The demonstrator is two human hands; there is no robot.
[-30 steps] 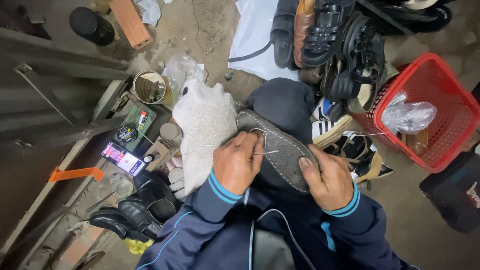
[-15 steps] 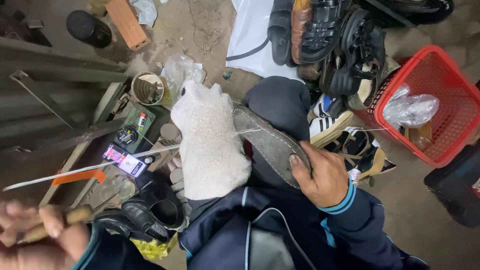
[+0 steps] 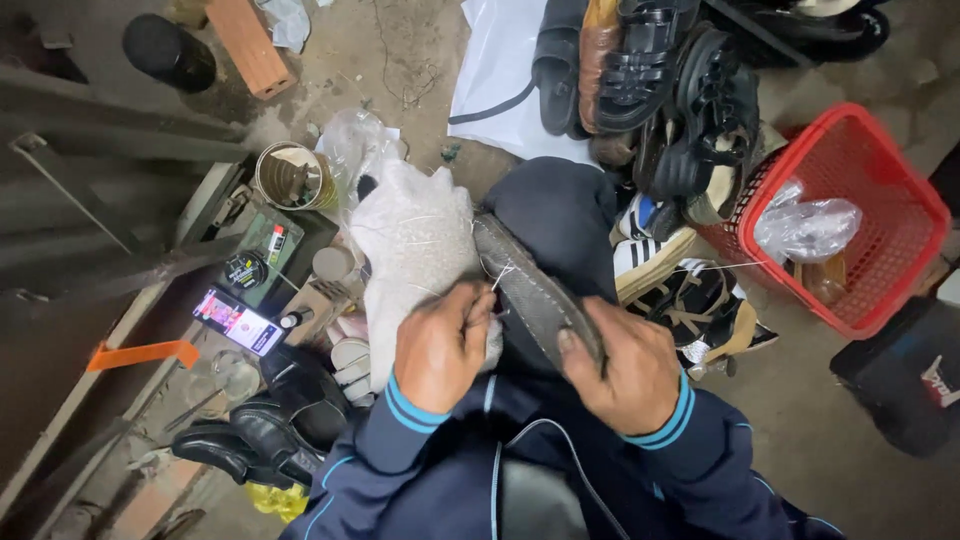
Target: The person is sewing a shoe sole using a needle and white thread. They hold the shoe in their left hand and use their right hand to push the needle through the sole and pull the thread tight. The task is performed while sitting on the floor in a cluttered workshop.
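A white knitted shoe (image 3: 415,255) lies across the person's lap, sole edge turned up, so the seam where upper meets sole faces the camera. The right hand (image 3: 625,370) clamps around the grey sole (image 3: 535,295) from the far end, fingers curled over its rim, which seems to steady the shoe against any pull. The left hand (image 3: 440,350) sits at the seam with fingertips pinched together on something fine, probably a needle or the pale thread (image 3: 500,278) that shows just above it; the tool itself is too small to make out. Holding the shoe on the knees keeps the seam close to the eyes and to both hands. Supplies lie within reach on the left: an open tin (image 3: 290,175), a small dark jar (image 3: 245,270) and a phone (image 3: 238,322). A heap of sandals (image 3: 660,90) and a red basket (image 3: 880,190) sit on the floor to the right, apart from the stitching.
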